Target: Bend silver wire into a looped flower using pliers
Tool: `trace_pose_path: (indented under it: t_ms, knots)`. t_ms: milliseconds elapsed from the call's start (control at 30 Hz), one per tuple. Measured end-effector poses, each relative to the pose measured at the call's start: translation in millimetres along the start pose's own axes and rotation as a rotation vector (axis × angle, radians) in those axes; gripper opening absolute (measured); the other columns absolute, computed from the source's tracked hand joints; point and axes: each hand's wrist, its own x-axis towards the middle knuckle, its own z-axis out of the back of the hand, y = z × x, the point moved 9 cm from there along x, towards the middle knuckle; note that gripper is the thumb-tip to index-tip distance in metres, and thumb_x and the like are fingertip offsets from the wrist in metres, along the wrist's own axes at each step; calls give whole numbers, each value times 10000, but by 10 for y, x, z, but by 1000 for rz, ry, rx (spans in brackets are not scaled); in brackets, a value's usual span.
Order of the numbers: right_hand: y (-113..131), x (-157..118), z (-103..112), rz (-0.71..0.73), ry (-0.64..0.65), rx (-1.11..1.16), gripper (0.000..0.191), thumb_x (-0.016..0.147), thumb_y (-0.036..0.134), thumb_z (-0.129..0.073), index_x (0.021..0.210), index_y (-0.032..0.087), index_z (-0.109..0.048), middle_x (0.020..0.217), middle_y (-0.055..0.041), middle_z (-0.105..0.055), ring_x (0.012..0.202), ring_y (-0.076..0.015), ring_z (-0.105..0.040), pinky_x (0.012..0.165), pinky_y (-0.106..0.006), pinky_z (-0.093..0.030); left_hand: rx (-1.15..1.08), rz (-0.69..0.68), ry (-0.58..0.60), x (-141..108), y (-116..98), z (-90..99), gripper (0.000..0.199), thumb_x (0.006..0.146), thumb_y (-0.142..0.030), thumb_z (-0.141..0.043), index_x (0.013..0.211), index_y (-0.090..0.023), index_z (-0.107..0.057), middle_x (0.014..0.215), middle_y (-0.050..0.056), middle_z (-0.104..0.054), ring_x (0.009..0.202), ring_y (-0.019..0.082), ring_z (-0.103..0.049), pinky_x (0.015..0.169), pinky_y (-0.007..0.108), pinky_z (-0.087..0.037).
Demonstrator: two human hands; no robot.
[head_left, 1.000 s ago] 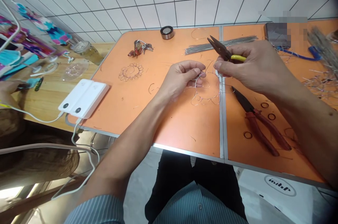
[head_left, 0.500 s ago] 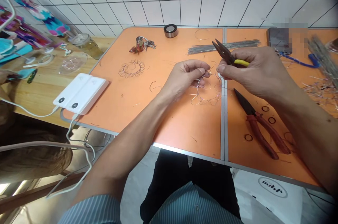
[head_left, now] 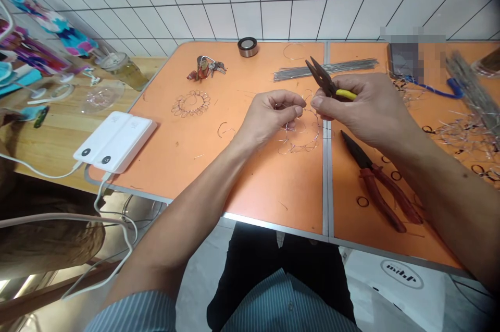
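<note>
White tiles [head_left: 219, 19] up behind, orange table [head_left: 273, 196] below, and right over the middle of it, two hands at close quarters! Left hand [head_left: 260, 121] has the wire ring [head_left: 302, 147] pinched, thumb against forefinger on its upper left edge, other fingers curled beneath. Over on the other side, the right hand [head_left: 363, 102] has small pliers [head_left: 326, 82] tucked in its grip, yellow handle in the palm, jaws parted and tipped up, away from the ring. Its thumb and fingertips close in at the ring's upper right; whether they nip a strand too, I cannot tell.

And what a wisp of a thing this ring is! Next to no weight, I'd judge, springy rather than stiff, its thin loops liable to bend out of shape under a hard squeeze. Smooth wire could roll between fingertips, so the safest hold looks to be where strands cross or twist together, not out on a lone petal. Cut ends may prick, too.

Off to the left lies a looped wreath [head_left: 191, 105], flat on the orange; straight wires [head_left: 332, 69] sit in a bundle beyond the hands, and red pliers [head_left: 378, 186] rest nearer the body, blades pointing towards the ring.
</note>
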Motion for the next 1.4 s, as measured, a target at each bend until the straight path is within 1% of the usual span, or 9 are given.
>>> trace_pose_path:
  t_ms: [267,433,600,700,833,1000,1100,1233,1400]
  knots:
    - [-26,9,92,-10,-7,15,320,1030,326,-765,731,259,-673,767,-5,-625,743,-186,-525,719,-387,-422,36,-74,-45,37,-21,60,104,838,-73,-811,861,-174,-820,807,0,-767,643,85,-658,619,217,-566]
    - [-121,-24,151,-123,101,-13,353,1088,438,-722,776,272,-727,824,-41,-732,768,-212,-608,780,-425,-457,70,-105,-89,63,-18,132,100,842,-91,-817,869,-187,-827,762,-13,-746,615,88,-641,618,225,-560]
    - [-339,-30,-50,-237,215,332,307,988,481,-881,812,270,-743,877,-52,-758,783,-222,-681,814,-443,-549,64,-108,-136,45,-50,153,83,856,-115,-833,851,-195,-816,723,-23,-717,619,94,-631,625,227,-556]
    - [-313,-13,-159,-196,230,366,293,922,510,-954,876,282,-776,821,-39,-742,742,-222,-669,748,-438,-548,65,-108,-155,14,-77,142,81,869,-130,-843,847,-202,-814,737,-21,-722,628,96,-631,641,234,-558]
    - [-143,6,-141,-113,148,216,227,913,490,-947,1010,309,-850,761,-15,-705,723,-231,-658,712,-434,-531,58,-70,-129,1,-51,105,106,858,-164,-903,851,-202,-804,782,-13,-746,634,98,-639,650,243,-554]
    - [-29,18,-79,-26,81,141,97,932,343,-865,868,289,-816,896,-29,-759,861,-264,-716,768,-437,-524,-22,-14,-38,5,6,53,203,850,-221,-926,974,-216,-766,815,-17,-758,636,98,-666,674,251,-580]
    - [-49,13,-52,29,50,118,95,937,322,-836,853,287,-811,946,-35,-779,906,-281,-725,802,-451,-528,-90,32,-30,-3,41,67,316,860,-222,-884,1102,-240,-682,869,-22,-798,659,104,-704,711,259,-601]
    - [-50,-23,-23,109,-11,48,112,972,345,-778,890,289,-831,883,-25,-774,855,-274,-712,786,-441,-509,-182,110,-31,-10,116,84,432,840,-217,-890,1154,-241,-595,888,-3,-828,665,115,-729,724,267,-610]
    - [78,-68,-97,267,13,-227,238,1057,335,-628,1039,337,-866,1062,-59,-860,1000,-318,-762,872,-468,-510,-300,262,-16,3,256,54,312,850,-211,-914,1026,-206,-656,846,25,-815,598,89,-666,639,234,-574]
